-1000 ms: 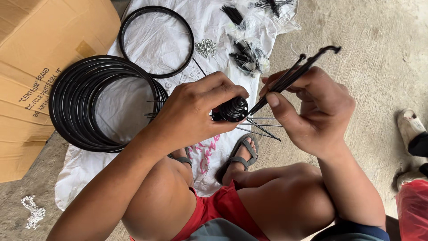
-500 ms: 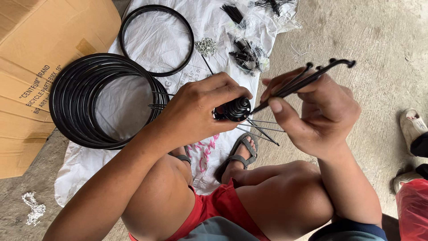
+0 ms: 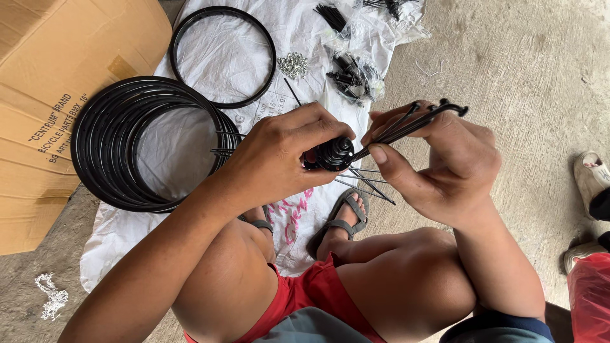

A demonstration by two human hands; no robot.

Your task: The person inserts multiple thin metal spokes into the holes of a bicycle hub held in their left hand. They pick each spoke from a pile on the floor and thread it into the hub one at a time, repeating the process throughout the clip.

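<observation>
My left hand grips a small black wheel hub above my knees. Several thin black spokes stick out of the hub toward the lower right and a few to the left. My right hand pinches a bundle of black spokes between thumb and fingers, their bent ends pointing up and right, their other ends at the hub. Both hands are close together, almost touching.
A stack of black wheel rims lies on a white sack, with a single rim behind it. Silver nipples and bagged black parts lie further back. A cardboard box stands left. Another person's sandalled foot is at right.
My right hand has raised the spoke bundle slightly and shifted it right. The left hand keeps holding the hub in place.
</observation>
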